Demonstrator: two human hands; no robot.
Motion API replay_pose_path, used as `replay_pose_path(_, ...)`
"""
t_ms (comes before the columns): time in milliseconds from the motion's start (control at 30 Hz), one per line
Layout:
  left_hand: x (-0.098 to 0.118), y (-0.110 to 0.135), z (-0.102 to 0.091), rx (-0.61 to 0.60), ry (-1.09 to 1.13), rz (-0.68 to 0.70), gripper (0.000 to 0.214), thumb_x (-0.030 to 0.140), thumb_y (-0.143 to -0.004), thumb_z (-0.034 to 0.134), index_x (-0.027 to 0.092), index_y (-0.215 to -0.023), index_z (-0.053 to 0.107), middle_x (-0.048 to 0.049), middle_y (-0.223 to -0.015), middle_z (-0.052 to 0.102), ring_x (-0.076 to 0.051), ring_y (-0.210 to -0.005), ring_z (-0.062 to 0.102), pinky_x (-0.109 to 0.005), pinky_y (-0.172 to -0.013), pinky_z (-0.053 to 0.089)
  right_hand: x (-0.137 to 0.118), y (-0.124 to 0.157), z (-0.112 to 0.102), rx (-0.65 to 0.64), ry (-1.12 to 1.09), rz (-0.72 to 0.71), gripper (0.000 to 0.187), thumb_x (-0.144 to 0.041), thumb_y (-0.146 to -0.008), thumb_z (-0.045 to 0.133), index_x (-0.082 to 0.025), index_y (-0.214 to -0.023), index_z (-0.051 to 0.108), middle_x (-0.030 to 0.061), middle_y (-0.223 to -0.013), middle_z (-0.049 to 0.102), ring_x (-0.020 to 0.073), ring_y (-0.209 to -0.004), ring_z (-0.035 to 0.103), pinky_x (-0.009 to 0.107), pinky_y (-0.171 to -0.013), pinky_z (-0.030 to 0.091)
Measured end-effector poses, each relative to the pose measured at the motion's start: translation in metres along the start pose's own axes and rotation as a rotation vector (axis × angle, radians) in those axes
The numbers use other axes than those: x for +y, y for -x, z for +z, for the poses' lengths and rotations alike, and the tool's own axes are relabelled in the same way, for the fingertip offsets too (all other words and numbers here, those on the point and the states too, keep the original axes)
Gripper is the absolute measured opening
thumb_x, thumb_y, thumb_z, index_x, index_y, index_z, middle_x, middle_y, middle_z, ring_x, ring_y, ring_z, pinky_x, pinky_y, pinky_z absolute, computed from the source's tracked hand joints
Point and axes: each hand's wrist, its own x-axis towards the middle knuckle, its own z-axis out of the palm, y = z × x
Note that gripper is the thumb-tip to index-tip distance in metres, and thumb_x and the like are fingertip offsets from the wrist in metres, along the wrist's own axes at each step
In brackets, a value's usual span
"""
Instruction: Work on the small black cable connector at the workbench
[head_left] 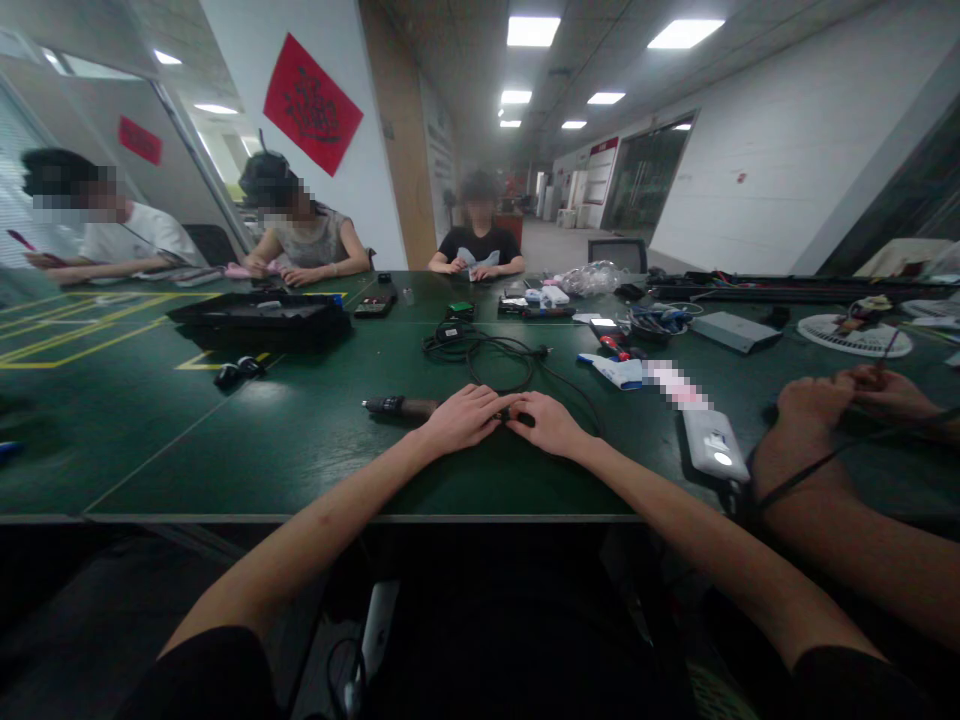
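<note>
My left hand [463,417] is closed, palm down above the table, its fingertips meeting those of my right hand [551,424]. A small dark piece [507,412] shows between the fingertips of both hands; its kind cannot be made out. My right hand is closed in a pinch on it. Lying on the table, a dark cylindrical tool with a brownish grip and narrow tip, like an electric screwdriver [401,406], has its rear end hidden behind my left hand. Just beyond the hands, a black cable [487,350] lies in loose coils.
A green table [300,450] carries a black tray [259,322], a white power bank [712,445], a blue-and-white packet [615,370] and a round white fan grille [853,334]. Close on my right are a co-worker's hands [862,395]. Several people sit across the table.
</note>
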Motion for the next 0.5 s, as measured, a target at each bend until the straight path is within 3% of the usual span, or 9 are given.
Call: replay_pose_path(500, 0.0002, 0.0018, -0.0032, -0.021, 0.012, 0.007, 0.063, 0.024, -0.104, 0.048, 0.022, -0.164, 0.028, -0.0096, -0.129, 0.064, -0.024, -0.121, 0.057, -0.038, -0.104, 0.043, 0.0, -0.0006, 0.0004, -0.004, 0.015, -0.006, 0.005, -0.026, -0.097, 0.07, -0.021, -0.097, 0.071, 0.0074, -0.107, 0.071, 0.0234, -0.101, 0.064, 0.038, -0.092, 0.05)
